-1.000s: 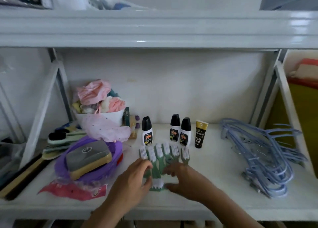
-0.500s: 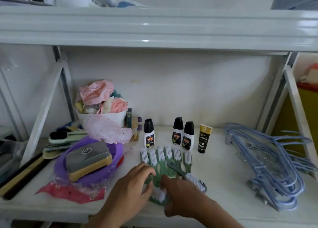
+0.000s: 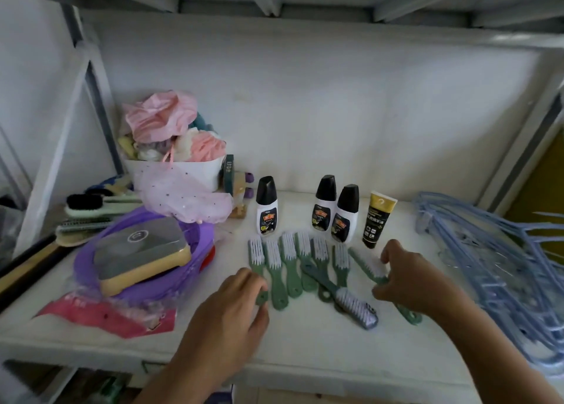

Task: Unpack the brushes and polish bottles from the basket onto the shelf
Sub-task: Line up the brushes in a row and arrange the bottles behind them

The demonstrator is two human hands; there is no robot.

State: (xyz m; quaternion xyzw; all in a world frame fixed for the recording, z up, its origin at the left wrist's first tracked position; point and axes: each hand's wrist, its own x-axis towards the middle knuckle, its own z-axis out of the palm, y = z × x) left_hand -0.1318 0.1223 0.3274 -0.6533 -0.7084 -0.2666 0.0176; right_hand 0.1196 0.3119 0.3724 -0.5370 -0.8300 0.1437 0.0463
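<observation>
On the shelf [image 3: 305, 348], lining-up is under way: the right hand [image 3: 409, 278] pinches a green brush [image 3: 370, 265] at the row's 3 o'clock end, and the left hand [image 3: 232, 309] grips the leftmost brush [image 3: 258, 257]. Polish bottles [image 3: 326, 202] stand at 12 o'clock. Next, probably, the crossed brush [image 3: 351, 303] needs straightening. At 9 o'clock, the purple basket [image 3: 88, 269] holds a block brush [image 3: 142, 251].
</observation>
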